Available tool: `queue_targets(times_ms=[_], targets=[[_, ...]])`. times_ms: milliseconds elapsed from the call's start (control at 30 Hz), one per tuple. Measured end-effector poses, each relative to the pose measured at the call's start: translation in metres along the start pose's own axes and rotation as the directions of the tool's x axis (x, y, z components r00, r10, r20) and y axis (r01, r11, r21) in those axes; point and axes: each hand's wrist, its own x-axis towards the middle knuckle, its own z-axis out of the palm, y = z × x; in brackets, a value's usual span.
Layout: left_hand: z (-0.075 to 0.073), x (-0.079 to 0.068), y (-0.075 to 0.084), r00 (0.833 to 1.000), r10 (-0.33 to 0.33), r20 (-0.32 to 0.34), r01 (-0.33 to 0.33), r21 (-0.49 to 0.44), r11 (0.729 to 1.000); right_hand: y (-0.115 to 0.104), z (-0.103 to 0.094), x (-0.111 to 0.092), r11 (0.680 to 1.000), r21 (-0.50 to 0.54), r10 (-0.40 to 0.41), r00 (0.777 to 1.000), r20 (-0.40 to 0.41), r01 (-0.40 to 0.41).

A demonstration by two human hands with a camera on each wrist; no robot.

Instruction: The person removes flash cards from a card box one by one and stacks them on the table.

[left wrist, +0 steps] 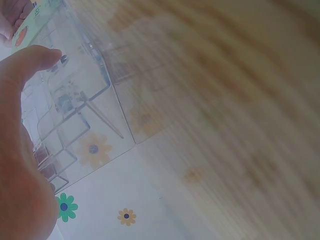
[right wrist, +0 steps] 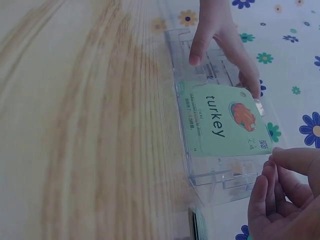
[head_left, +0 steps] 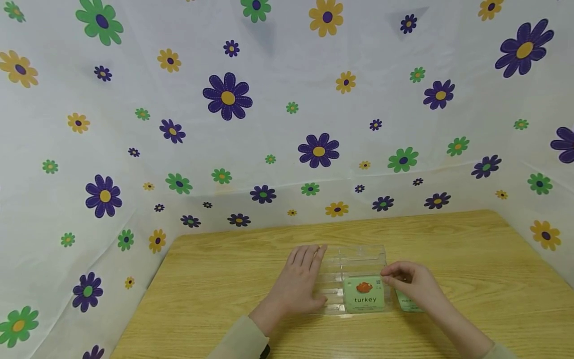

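Note:
A clear plastic tiered card holder [head_left: 363,258] lies on the wooden table. My left hand [head_left: 298,281] holds its left side, fingers toward the back and thumb at the front; that thumb [left wrist: 42,57] touches the plastic in the left wrist view. In the holder's right half is a green flashcard [head_left: 365,304] printed with "turkey" and a roast bird. My right hand [head_left: 417,284] pinches this card's upper right corner between thumb and fingertips, clearest in the right wrist view. Another green card [head_left: 408,304] lies right of the holder, partly hidden under my right hand.
The wooden table [head_left: 215,299] extends around the holder on all sides. A white cloth [head_left: 269,124] printed with purple, green and yellow flowers hangs behind and at both sides. The dark edge of a small card stack [right wrist: 196,224] shows at the bottom of the right wrist view.

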Motion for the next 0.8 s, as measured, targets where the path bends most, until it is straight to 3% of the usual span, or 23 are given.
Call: queue_targets(times_ms=[467, 800], targets=[[-0.0001, -0.0001, 0.0006, 1.000, -0.001, 0.001, 0.001, 0.017, 1.000, -0.0030, 0.0025, -0.0021, 0.999, -0.035, 0.006, 1.000, -0.015, -0.006], [0.0017, -0.0008, -0.0002, 0.999, 0.012, -0.033, -0.012, 0.012, 1.000, -0.0030, 0.0052, -0.0025, 0.999, -0.036, 0.022, 1.000, -0.019, -0.022]])
